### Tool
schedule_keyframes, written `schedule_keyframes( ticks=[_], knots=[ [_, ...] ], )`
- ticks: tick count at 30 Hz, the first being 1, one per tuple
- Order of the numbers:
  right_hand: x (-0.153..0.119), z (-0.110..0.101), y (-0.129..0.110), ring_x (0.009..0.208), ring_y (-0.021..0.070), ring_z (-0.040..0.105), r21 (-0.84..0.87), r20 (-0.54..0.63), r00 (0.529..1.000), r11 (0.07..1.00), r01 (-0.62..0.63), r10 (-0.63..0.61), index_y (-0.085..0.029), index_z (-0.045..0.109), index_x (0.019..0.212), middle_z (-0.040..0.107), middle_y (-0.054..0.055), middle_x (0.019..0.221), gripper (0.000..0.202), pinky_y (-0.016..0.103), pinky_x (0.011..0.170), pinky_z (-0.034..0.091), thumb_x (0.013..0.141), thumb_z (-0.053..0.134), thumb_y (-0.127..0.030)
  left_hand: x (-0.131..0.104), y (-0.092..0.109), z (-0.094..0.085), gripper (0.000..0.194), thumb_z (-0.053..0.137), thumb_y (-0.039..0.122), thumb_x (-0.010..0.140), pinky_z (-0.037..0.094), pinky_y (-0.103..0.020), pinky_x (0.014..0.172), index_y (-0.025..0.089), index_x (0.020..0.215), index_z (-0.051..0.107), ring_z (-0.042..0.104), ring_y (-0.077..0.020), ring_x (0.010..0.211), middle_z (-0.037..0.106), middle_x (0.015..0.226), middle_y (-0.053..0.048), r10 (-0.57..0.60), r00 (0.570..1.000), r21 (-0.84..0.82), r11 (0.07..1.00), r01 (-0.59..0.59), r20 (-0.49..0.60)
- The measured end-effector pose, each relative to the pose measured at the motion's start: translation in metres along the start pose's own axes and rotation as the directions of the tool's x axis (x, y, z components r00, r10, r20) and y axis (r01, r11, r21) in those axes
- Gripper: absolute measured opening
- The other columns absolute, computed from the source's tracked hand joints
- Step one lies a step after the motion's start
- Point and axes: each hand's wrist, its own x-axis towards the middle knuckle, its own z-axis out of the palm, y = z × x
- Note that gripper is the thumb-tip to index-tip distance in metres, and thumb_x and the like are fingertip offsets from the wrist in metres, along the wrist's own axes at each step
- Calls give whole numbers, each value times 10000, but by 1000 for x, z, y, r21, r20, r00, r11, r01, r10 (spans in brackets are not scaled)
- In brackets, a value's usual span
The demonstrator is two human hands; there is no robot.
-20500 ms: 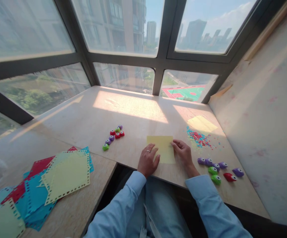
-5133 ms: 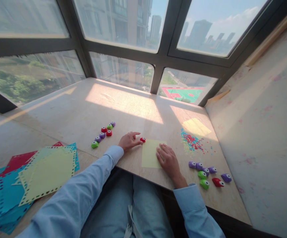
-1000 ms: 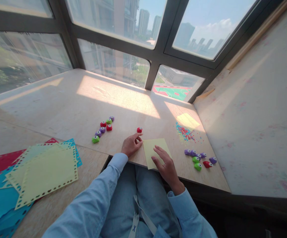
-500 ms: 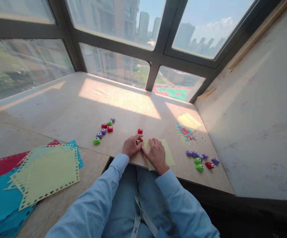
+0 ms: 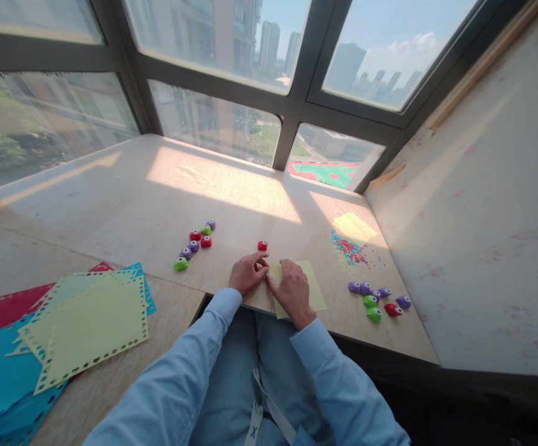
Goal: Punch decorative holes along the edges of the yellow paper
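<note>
Yellow sheet (image 5: 314, 290): lies flat at the near edge of the counter (image 5: 157, 198), right in front of the person; its left part is covered by a hand.
Right hand (image 5: 291, 288): rests palm down on the sheet's left side, fingers together and curled toward its upper left corner.
Left hand (image 5: 248, 273): sits just beside the sheet's left edge, fingertips drawn together at that same corner and meeting those of the right hand.
Step in hand: both hands appear to be working the sheet's upper left corner, steadying or lifting it.
Next move calls for: a light hold on thin paper, and bringing in the lone red punch (image 5: 262, 245), which stands just beyond the fingers and apart from them.
Hard to make out: whether the left hand actually pinches the paper or only touches it; the corner itself is hidden under the fingers.
Around: a cluster of small punches (image 5: 194, 243) to the left, another group of punches (image 5: 377, 299) to the right, scattered confetti (image 5: 351, 249) beyond, and punched coloured sheets (image 5: 59, 328) at far left, partly cut off.
</note>
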Motion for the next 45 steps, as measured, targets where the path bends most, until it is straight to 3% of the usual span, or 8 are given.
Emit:
schedule_keyframes(
  ticks=[11, 18, 26, 38, 45],
  knots=[
    [2, 3, 0, 961, 259, 602, 25, -44, 999, 1000, 10, -9, -174, 604, 958, 658, 137, 1038, 226, 352, 834, 447, 892, 557, -385, -1, -1, 0, 331, 612, 166, 783, 513, -274, 748, 225, 1105, 660, 632, -143, 705, 732, 887, 4, 23, 1000, -16, 1000, -23, -5],
    [-1, 7, -2, 1044, 256, 613, 64, -59, 998, 998, 18, -14, -183, 658, 925, 659, 147, 1160, 187, 361, 874, 463, 888, 559, -337, -1, -3, 1, 314, 581, 161, 799, 515, -299, 812, 233, 1091, 671, 646, -166, 773, 727, 909, -6, 24, 1000, -9, 1000, -24, 1],
    [1, -2, -8, 972, 246, 627, 57, -24, 1000, 998, 18, -16, -187, 667, 869, 689, 120, 1037, 123, 341, 837, 466, 883, 562, -250, -2, -2, 1, 298, 584, 143, 796, 509, -293, 796, 236, 1064, 675, 649, -170, 781, 731, 896, 1, 36, 999, 2, 999, -36, 14],
    [2, 4, -8, 937, 221, 647, 104, -24, 1000, 994, 22, -20, -181, 691, 838, 726, 103, 996, 176, 313, 832, 463, 886, 522, -180, -1, -3, 2, 289, 604, 137, 791, 497, -289, 773, 229, 1055, 676, 639, -173, 771, 733, 881, 1, 63, 998, 40, 997, -64, 25],
    [1, 6, -5, 991, 219, 646, 100, -53, 997, 993, 58, -53, -182, 698, 812, 722, 105, 1077, 160, 316, 871, 459, 883, 554, -178, -1, -5, 3, 275, 586, 134, 792, 497, -285, 771, 231, 1033, 680, 633, -166, 755, 729, 881, 7, 68, 998, 16, 998, -68, 19]
  ],
)
